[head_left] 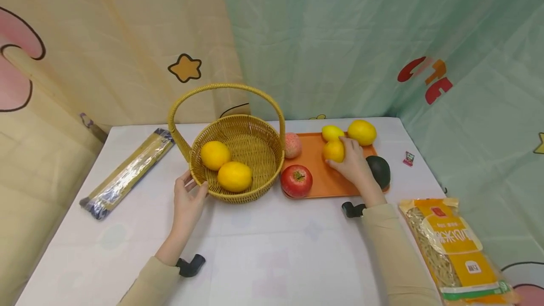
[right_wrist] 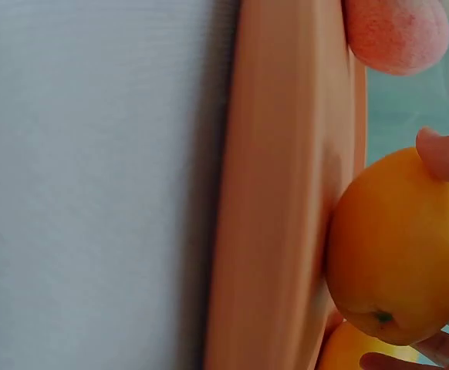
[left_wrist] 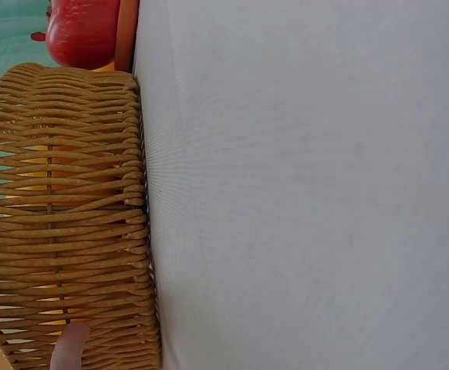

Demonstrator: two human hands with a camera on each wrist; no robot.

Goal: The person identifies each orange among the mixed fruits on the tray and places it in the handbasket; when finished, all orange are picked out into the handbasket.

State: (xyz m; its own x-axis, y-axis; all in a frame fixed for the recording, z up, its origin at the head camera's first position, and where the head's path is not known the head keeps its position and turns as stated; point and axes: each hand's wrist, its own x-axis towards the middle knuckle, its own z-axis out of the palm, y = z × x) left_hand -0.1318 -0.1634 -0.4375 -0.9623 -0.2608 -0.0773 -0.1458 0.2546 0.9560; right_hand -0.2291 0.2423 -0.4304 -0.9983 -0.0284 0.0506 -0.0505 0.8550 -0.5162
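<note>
My left hand (head_left: 189, 204) holds the near left side of a woven wicker basket (head_left: 265, 184), its thumb (left_wrist: 70, 347) against the outer weave. Two yellow-orange round fruits, one (head_left: 215, 155) behind the other (head_left: 234, 176), lie inside the basket. Over the orange tray (head_left: 324, 184), my right hand (head_left: 353, 162) grips an orange (right_wrist: 402, 247) between thumb and fingers. A lemon (head_left: 333, 132) lies just behind that orange. At the tray's left are a pink peach-like fruit (head_left: 293, 145) and a red pomegranate (head_left: 296, 181). A larger yellow fruit (head_left: 362, 132) and a dark green fruit (head_left: 379, 172) sit at its right.
A long clear-wrapped packet (head_left: 127, 174) lies left of the basket. Front right is a yellow bag of noodles (head_left: 459, 249), and a small wrapped candy (head_left: 409, 158) lies near the right edge. The basket's tall handle (head_left: 227, 86) arches upward. Curtains hang behind the white table (head_left: 272, 249).
</note>
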